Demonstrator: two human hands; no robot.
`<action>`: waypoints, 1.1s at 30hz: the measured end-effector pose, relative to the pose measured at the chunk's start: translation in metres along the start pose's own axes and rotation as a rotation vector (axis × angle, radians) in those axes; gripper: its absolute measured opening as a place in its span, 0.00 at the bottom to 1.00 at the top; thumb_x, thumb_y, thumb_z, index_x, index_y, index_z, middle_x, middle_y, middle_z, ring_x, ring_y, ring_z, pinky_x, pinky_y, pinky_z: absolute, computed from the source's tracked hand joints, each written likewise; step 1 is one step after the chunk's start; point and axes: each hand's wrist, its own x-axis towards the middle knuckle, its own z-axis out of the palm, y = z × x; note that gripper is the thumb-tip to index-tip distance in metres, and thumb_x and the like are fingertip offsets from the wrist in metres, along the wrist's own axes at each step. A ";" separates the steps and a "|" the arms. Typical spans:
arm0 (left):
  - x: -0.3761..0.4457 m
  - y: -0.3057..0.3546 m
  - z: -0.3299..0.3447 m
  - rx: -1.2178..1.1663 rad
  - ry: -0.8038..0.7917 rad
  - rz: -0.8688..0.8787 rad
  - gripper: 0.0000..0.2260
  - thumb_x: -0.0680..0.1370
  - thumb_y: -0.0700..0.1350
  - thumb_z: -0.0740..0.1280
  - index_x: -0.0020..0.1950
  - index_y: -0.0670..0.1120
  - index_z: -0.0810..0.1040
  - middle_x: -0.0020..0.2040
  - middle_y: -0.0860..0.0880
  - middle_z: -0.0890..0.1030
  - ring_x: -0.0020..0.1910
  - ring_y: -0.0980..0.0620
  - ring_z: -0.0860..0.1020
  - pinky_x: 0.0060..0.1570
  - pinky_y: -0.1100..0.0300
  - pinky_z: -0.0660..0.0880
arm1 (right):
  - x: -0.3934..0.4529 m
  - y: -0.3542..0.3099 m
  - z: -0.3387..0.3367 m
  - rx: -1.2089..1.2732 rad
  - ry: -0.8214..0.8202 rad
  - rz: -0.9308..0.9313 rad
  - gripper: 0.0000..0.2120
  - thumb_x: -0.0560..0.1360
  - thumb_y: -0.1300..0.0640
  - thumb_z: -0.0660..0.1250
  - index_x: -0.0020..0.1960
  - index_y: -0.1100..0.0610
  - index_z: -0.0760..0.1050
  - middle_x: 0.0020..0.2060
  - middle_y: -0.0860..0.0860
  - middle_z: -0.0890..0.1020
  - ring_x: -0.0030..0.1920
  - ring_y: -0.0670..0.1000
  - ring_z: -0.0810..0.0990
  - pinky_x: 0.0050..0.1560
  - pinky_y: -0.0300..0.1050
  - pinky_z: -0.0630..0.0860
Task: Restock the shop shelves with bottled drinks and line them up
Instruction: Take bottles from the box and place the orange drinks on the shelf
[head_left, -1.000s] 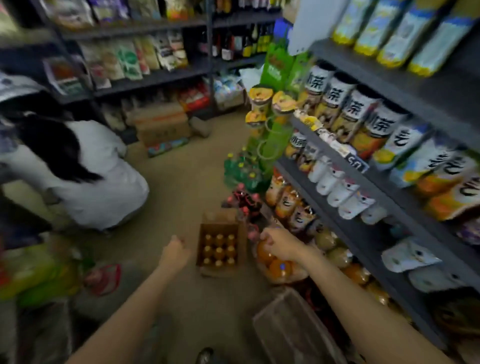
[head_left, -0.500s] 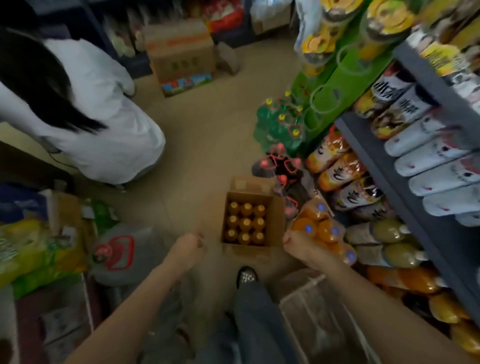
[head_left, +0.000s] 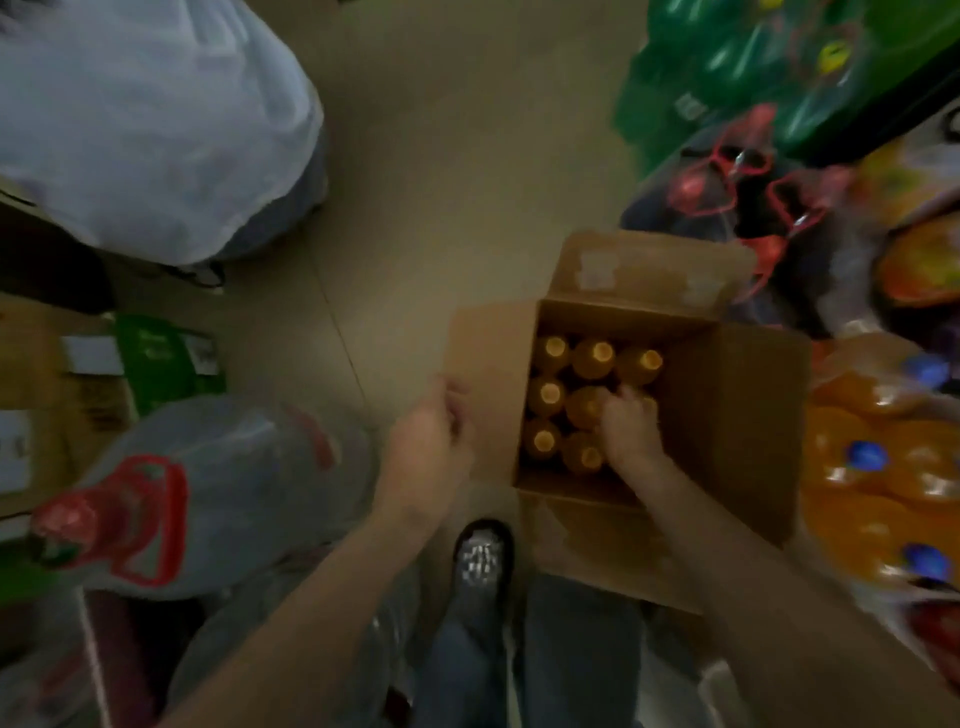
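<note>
1. The right hand (head_left: 626, 431) reaches down into the open cardboard box (head_left: 727, 415), its fingers curled over the tops of the bottles at the box's 3 to 4 o'clock side; motion blur hides whether it truly grips one, so I cannot tell
2. The left hand (head_left: 434, 447) is at the box's 9 o'clock, fingers curled against the left flap (head_left: 488, 374); whether it pinches the flap or only touches it is unclear
3. The orange-capped bottles (head_left: 550, 395) stand upright in rows inside the box, packed close together, caps facing up
4. The box sits on the tan floor (head_left: 441, 156) with its four flaps folded outward; the far flap at 12 o'clock bears pale tape remnants
5. At the box's 6 o'clock a dark shoe (head_left: 483, 561) and a blue-jeaned leg (head_left: 467, 665) of the wearer show, the shoe just beside the near flap
6. At 3 o'clock lies a shrink-wrapped pack of orange drinks with blue caps (head_left: 883, 493), just beside the right flap
7. At 1 o'clock sit dark bottles with red caps (head_left: 748, 208), and beyond them a wrapped pack of green bottles (head_left: 737, 67)
8. At 8 o'clock a clear plastic bag with red print (head_left: 208, 493) lies on the floor
9. At 10 o'clock, well apart from the box, is another person in a white top (head_left: 145, 130)
</note>
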 end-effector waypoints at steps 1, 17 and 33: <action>0.008 -0.006 0.008 -0.013 0.018 0.015 0.08 0.77 0.39 0.61 0.53 0.51 0.69 0.39 0.55 0.76 0.37 0.58 0.75 0.35 0.70 0.69 | 0.015 -0.003 0.010 -0.043 -0.009 0.004 0.21 0.75 0.61 0.65 0.66 0.55 0.66 0.65 0.57 0.68 0.62 0.56 0.71 0.61 0.49 0.70; 0.028 0.091 -0.004 -0.262 -0.372 0.197 0.33 0.61 0.50 0.79 0.60 0.58 0.67 0.54 0.61 0.75 0.58 0.57 0.72 0.59 0.65 0.68 | -0.120 -0.013 -0.266 0.398 0.305 -0.652 0.12 0.63 0.51 0.74 0.42 0.57 0.81 0.34 0.50 0.81 0.36 0.45 0.77 0.38 0.37 0.71; 0.066 0.016 -0.018 -0.530 0.076 -0.162 0.16 0.67 0.40 0.75 0.43 0.54 0.72 0.40 0.57 0.78 0.34 0.65 0.77 0.37 0.69 0.75 | 0.027 -0.009 0.041 -0.092 -0.199 -0.002 0.15 0.78 0.56 0.58 0.63 0.54 0.70 0.59 0.54 0.76 0.60 0.57 0.75 0.59 0.51 0.68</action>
